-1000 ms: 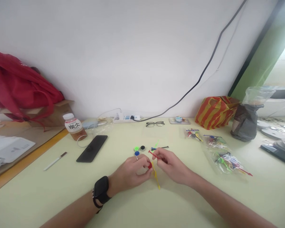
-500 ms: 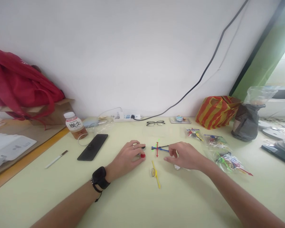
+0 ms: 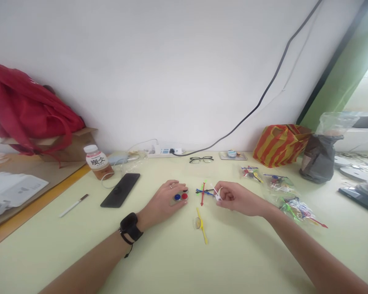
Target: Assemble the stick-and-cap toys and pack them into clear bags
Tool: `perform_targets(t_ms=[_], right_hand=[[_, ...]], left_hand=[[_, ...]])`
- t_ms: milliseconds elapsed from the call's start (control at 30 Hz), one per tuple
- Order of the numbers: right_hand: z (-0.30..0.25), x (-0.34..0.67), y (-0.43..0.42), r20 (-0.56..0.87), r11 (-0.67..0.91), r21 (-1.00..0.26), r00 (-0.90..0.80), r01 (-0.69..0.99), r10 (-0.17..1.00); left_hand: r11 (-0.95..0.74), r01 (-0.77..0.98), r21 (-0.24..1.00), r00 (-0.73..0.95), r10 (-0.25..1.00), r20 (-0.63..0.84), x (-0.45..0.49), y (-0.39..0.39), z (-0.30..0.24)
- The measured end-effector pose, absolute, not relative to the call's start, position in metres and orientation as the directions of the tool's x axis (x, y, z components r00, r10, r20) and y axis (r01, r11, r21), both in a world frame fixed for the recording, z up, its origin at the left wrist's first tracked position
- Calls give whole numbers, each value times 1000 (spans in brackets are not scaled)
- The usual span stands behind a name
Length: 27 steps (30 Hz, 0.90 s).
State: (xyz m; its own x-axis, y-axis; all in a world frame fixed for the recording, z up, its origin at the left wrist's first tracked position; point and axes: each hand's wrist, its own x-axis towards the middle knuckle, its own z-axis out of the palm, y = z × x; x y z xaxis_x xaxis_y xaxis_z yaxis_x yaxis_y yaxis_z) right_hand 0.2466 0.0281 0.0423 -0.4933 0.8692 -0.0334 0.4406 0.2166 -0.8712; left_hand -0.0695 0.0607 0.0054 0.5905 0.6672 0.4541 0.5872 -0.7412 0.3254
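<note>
My left hand [image 3: 168, 200] rests on the table with its fingers stretched out and apart. Small round discs lie by its fingertips: a blue one [image 3: 177, 197], a red one [image 3: 184, 196] and a dark one partly hidden by a finger. Pinched in my right hand [image 3: 234, 197] is a white arrow spinner [image 3: 217, 195], its lower part covered by the fingers. Just left of that hand, a red arrow [image 3: 203, 195] lies across blue, black and green arrows. Nearer to me is a yellow arrow spinner [image 3: 201, 225] with a clear round base.
Bagged arrow pieces [image 3: 296, 210] lie on the right. A striped bag [image 3: 280, 145], glasses [image 3: 201, 159] and a power strip [image 3: 165, 152] line the back. Leftward are a phone [image 3: 120, 190], a pen [image 3: 73, 205] and a drink bottle [image 3: 98, 163].
My right hand has lifted the white arrow spinner from the table and drawn it slightly left. My left fingers have shifted, showing the blue disc beside the red one.
</note>
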Motion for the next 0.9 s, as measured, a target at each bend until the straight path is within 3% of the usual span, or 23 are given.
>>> perform_targets(t_ms=[133,433,600,800,900], right_hand=[[42,235,23,-11,158,-944,-506,291,863],[38,227,20,56,170,-962,-456,213,888],[36,223,20,62,166,-968,-462,190,885],[36,217,17,76,152,-979,-453,133,888],[34,203,8,78,117,-992,-460,56,884]], left_hand=[[-770,579,267,628,630,457,-77,60,14],[-722,641,259,621,687,379,-80,57,13],[-759,612,221,690,649,319,-79,55,8],[-754,599,269,625,650,431,-72,48,19],[-807,499,314,604,585,542,-60,30,28]])
